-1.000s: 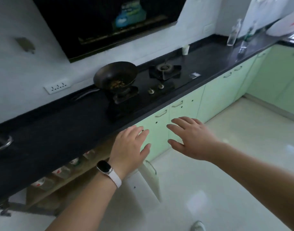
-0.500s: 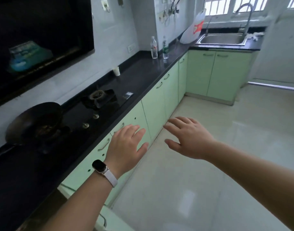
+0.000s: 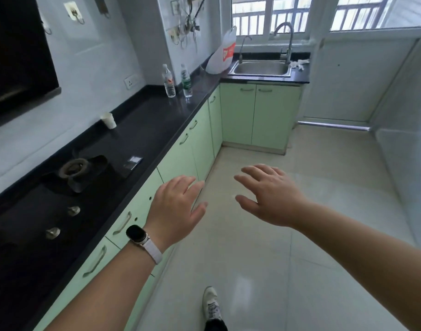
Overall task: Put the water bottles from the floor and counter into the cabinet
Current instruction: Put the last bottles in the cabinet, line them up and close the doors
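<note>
View has swung off the hob toward two bottles [image 3: 177, 81] w/ both hands empty: left hand [image 3: 176, 209], right hand [image 3: 272, 195] splayed wide. Step: approach; next, walk fwd, grasp bottles far ahead-left.

empty hands [image 3: 178, 211], distant counter bottles [image 3: 169, 80]

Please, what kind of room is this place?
Most likely a home kitchen: a gas stove set into the dark counter, a steel sink with tap under the window, and green cabinets below.
</note>
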A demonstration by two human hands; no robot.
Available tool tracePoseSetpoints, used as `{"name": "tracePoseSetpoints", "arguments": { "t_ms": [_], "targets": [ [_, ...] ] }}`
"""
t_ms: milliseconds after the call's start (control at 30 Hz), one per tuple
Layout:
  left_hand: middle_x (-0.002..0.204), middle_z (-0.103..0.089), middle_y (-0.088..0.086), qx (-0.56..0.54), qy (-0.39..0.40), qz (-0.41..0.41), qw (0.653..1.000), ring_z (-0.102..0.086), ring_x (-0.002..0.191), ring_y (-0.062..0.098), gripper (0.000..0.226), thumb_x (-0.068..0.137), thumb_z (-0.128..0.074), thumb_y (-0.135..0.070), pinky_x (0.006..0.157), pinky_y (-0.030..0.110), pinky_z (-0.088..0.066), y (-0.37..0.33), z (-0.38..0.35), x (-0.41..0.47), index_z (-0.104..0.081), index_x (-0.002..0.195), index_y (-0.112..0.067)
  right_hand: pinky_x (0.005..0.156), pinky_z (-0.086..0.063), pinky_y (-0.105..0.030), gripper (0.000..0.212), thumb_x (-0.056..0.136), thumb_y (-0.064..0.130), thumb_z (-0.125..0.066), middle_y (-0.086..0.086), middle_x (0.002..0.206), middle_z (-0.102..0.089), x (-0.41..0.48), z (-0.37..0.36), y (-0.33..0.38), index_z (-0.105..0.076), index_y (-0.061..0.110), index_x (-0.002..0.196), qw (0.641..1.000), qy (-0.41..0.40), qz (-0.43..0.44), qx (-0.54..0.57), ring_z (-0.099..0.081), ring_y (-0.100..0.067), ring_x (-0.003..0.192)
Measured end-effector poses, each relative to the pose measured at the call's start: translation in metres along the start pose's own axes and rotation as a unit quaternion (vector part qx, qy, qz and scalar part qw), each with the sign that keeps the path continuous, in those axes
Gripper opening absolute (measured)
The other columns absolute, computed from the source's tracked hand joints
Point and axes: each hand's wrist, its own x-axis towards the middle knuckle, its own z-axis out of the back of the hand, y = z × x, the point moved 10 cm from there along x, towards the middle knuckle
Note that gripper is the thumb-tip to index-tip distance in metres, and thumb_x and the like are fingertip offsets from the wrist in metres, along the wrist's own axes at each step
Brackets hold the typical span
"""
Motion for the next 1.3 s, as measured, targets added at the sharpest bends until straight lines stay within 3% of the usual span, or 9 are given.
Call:
{"name": "tracePoseSetpoints", "arguments": {
  "t_ms": [433, 700, 1033, 1300],
  "targets": [
    [0.122, -0.068, 0.008, -0.045, -0.034, 0.002, 0.998, -0.062, 0.116, 0.033, 0.048, 0.090, -0.049, -0.046, 0.093, 0.047, -0.050, 0.154, -0.063, 0.124, -0.068, 0.122, -0.014, 0.104, -0.038, -0.041, 0.062, 0.091, 0.061, -0.032, -0.001, 0.135, -0.056, 0.195, -0.011, -0.011, -0.055, 0.024, 0.134, 0.999, 0.000, -0.029, -0.033, -0.048, -0.027, 0.127],
    [0.127, -0.066, 0.008, -0.058, -0.009, 0.011, 0.998, -0.060, 0.122, 0.032, 0.049, 0.093, -0.046, -0.047, 0.097, 0.049, -0.048, 0.198, -0.088, 0.175, -0.067, 0.125, -0.015, 0.106, -0.035, -0.041, 0.064, 0.090, 0.063, -0.028, 0.000, 0.137, -0.054, 0.264, -0.012, -0.028, -0.053, 0.025, 0.136, 0.999, -0.007, -0.036, -0.022, -0.045, -0.026, 0.129],
    [0.126, -0.067, 0.007, -0.025, 0.015, 0.024, 0.999, -0.060, 0.121, 0.031, 0.050, 0.093, -0.046, -0.046, 0.095, 0.049, -0.050, 0.222, -0.141, 0.264, -0.067, 0.126, -0.015, 0.108, -0.031, -0.038, 0.067, 0.090, 0.064, -0.024, 0.003, 0.144, -0.048, 0.354, -0.040, -0.111, -0.046, 0.027, 0.141, 0.999, 0.000, -0.041, 0.013, -0.039, -0.023, 0.134],
    [0.124, -0.067, 0.006, 0.014, 0.014, 0.040, 0.999, -0.062, 0.118, 0.031, 0.048, 0.093, -0.048, -0.045, 0.093, 0.047, -0.051, 0.220, -0.183, 0.395, -0.068, 0.124, -0.014, 0.110, -0.030, -0.039, 0.068, 0.090, 0.064, -0.022, 0.001, 0.145, -0.047, 0.448, -0.050, -0.214, -0.046, 0.026, 0.141, 0.999, 0.012, -0.006, 0.034, -0.039, -0.025, 0.135]
  ]
}}
